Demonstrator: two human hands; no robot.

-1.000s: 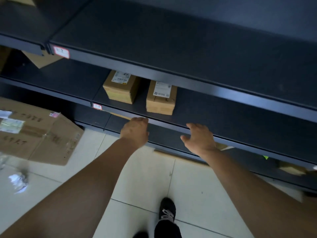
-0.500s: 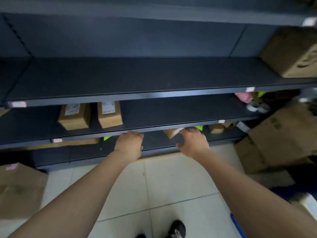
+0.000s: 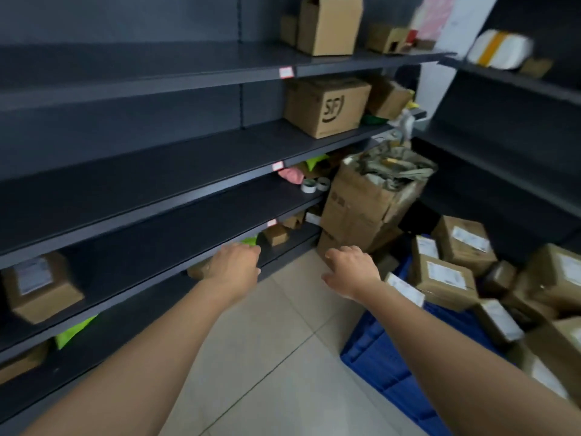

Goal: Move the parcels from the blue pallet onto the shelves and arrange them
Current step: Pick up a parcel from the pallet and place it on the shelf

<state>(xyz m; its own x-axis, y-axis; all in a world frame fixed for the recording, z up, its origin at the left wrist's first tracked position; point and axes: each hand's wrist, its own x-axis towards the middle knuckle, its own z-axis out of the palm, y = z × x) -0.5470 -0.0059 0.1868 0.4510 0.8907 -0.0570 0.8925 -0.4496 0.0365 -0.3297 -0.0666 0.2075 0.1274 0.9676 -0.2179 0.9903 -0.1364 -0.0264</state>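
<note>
The blue pallet [image 3: 390, 366] lies on the floor at the lower right, piled with several brown labelled parcels [image 3: 443, 278]. Dark shelves [image 3: 157, 180] run along the left. One parcel [image 3: 41, 284] sits on a low shelf at the far left. My left hand [image 3: 235, 267] hovers in front of the low shelf edge, fingers loosely spread, holding nothing. My right hand [image 3: 352, 269] is out over the floor between shelves and pallet, empty, with its fingers apart.
A tall open carton [image 3: 367, 202] stuffed with packing waste stands in the corner. An SF box [image 3: 327, 105] rests on an upper shelf, tape rolls [image 3: 314, 185] and a pink bag below it. A second shelf unit [image 3: 503, 127] lines the right. Tiled floor lies between.
My view has swung right from the low shelf with two small parcels to the corner and the pallet. Both hands have come away from the shelf edge and stay empty.
</note>
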